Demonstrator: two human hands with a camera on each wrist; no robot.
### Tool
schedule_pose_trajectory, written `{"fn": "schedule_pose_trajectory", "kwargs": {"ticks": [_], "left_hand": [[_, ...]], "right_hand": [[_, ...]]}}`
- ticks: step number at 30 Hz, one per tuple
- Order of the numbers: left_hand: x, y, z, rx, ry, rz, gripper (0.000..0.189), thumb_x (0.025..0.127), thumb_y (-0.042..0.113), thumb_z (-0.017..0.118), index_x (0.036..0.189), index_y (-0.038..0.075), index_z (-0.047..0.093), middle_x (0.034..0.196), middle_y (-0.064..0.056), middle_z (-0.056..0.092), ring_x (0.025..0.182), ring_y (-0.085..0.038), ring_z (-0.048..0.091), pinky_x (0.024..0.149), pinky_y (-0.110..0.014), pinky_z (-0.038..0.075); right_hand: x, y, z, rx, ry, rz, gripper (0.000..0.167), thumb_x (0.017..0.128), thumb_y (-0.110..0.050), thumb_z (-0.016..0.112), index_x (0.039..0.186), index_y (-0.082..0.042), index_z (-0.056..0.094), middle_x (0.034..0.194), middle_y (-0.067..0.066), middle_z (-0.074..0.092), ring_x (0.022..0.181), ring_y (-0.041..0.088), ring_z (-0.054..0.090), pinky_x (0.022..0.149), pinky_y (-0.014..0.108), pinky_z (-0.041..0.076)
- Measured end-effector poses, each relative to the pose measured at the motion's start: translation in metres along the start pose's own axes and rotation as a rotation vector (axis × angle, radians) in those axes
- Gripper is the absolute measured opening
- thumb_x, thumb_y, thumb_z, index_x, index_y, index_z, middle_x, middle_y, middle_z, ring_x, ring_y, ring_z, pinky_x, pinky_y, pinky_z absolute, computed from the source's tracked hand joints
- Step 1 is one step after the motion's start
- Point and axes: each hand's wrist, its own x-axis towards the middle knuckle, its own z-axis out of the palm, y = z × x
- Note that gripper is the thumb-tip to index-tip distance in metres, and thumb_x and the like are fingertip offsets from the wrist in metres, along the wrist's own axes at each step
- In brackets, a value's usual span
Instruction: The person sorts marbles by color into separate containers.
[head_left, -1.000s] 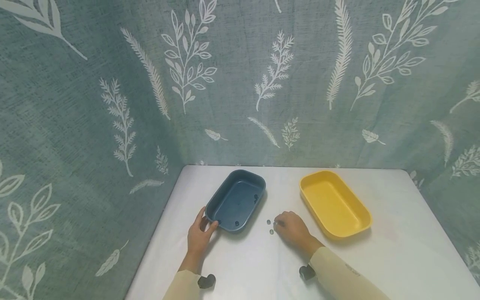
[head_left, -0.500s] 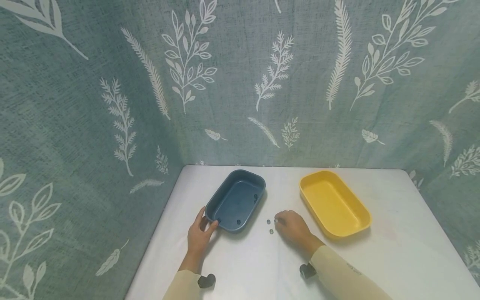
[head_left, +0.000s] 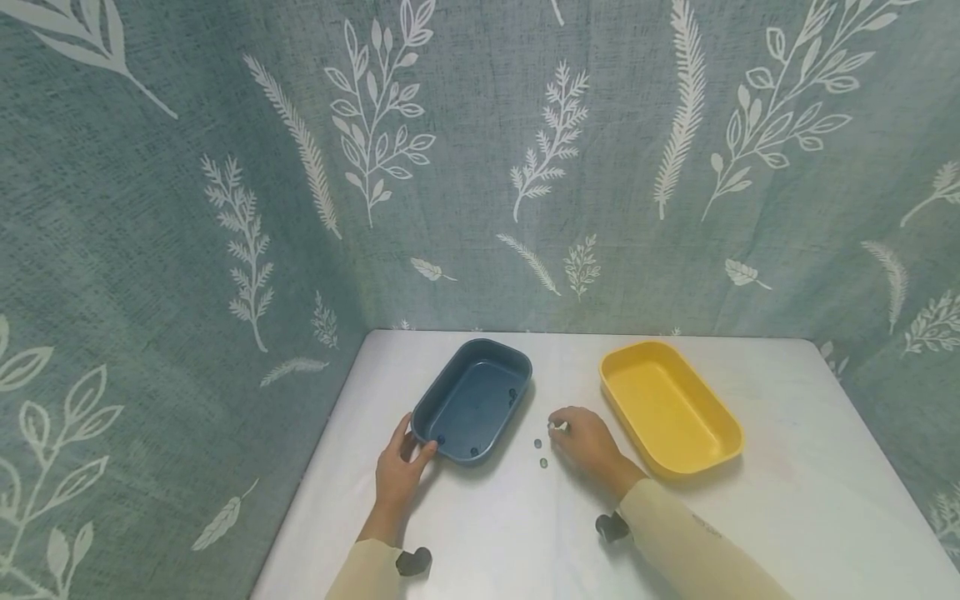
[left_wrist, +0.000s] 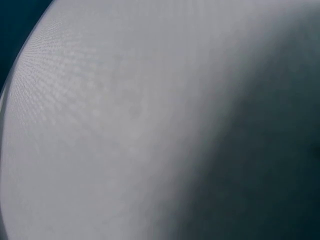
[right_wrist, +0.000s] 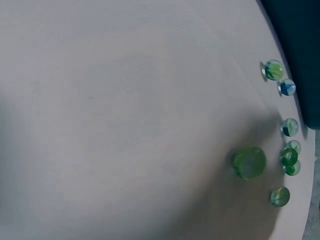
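My left grip (head_left: 400, 473) holds the blue, rounded-rectangular, plastic-looking tray (head_left: 472, 408) cornerwise; my right (head_left: 588, 442) curls near round green-clear glass marbles (right_wrist: 280, 196), hold unclear. Likely hard, slippery: pinch mid-height.

Beneath the fingers (head_left: 576, 414) spread a white worktop (head_left: 517, 533), its far corners rounded. Beyond them hung grey-green cloth (head_left: 465, 150) patterned with white leaf sprigs (head_left: 687, 100), and more of it stood to their left and right. Soft, even light lay around them.

Head view bright; left wrist view blurry (soft shadow (left_wrist: 265, 160) at right).
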Motion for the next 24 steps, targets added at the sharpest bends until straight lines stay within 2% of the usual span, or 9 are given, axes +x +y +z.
{"fn": "schedule_pose_trajectory", "kwargs": {"ticks": [4,12,19,24], "left_hand": [[0.002,-0.003,0.000,0.008,0.000,0.000,0.078,0.084,0.044,0.075,0.149,0.018,0.040,0.145,-0.012,0.048,0.128,-0.036,0.048,0.108,-0.055,0.033],[0.002,-0.005,0.001,0.006,-0.005,-0.018,0.079,0.083,0.044,0.076,0.149,0.021,0.040,0.143,-0.011,0.049,0.129,-0.035,0.048,0.109,-0.053,0.032],[0.000,-0.003,0.001,0.017,-0.015,-0.043,0.079,0.083,0.045,0.076,0.149,0.023,0.039,0.146,-0.009,0.047,0.130,-0.034,0.047,0.110,-0.053,0.031],[0.001,-0.003,-0.001,0.007,-0.020,-0.034,0.079,0.083,0.046,0.075,0.150,0.021,0.039,0.147,-0.008,0.046,0.130,-0.034,0.047,0.110,-0.053,0.031]], "right_hand": [[0.007,-0.004,-0.002,0.028,0.014,0.004,0.019,0.088,-0.021,0.070,0.106,-0.016,0.070,0.104,-0.003,0.068,0.095,0.018,0.061,0.088,0.040,0.051],[0.018,-0.015,-0.002,0.064,0.001,0.049,0.023,0.090,-0.024,0.068,0.111,-0.014,0.069,0.107,-0.002,0.068,0.097,0.019,0.061,0.085,0.040,0.052],[0.026,-0.020,0.002,0.055,0.004,0.009,0.022,0.090,-0.022,0.068,0.110,-0.012,0.070,0.104,-0.001,0.069,0.093,0.018,0.061,0.083,0.038,0.052],[0.031,-0.024,0.004,0.059,0.016,0.010,0.023,0.091,-0.022,0.067,0.112,-0.012,0.069,0.104,-0.001,0.068,0.086,0.015,0.059,0.078,0.037,0.052]]}}
